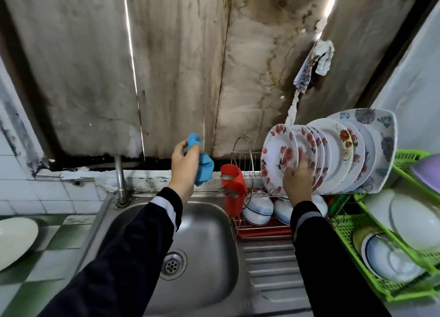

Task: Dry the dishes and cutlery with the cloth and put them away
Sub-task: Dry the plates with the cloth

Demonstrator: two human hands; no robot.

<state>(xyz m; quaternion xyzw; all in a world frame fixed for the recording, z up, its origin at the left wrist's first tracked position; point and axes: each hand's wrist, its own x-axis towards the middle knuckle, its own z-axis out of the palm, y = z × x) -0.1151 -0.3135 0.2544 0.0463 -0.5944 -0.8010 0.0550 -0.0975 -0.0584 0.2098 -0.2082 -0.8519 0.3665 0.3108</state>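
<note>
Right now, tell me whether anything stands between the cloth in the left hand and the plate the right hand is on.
Nothing visible does. The left hand holds the blue cloth over the sink; the right hand grips the front plate. The red cutlery holder stands lower, under that gap.

A stainless steel sink unit (214,223) with one basin, a round drain (173,265) in its floor and a tap (120,176) at its back left corner. Right of the basin, the ribbed drainboard (269,269) carries a wire dish rack (245,153) standing on a red tray (262,233). Further right of the basin stands a green plastic rack (350,223). Left of the basin, a green-and-white checked tile counter (47,257) holds one pale dish (14,238), partly cut off by the frame edge.
</note>
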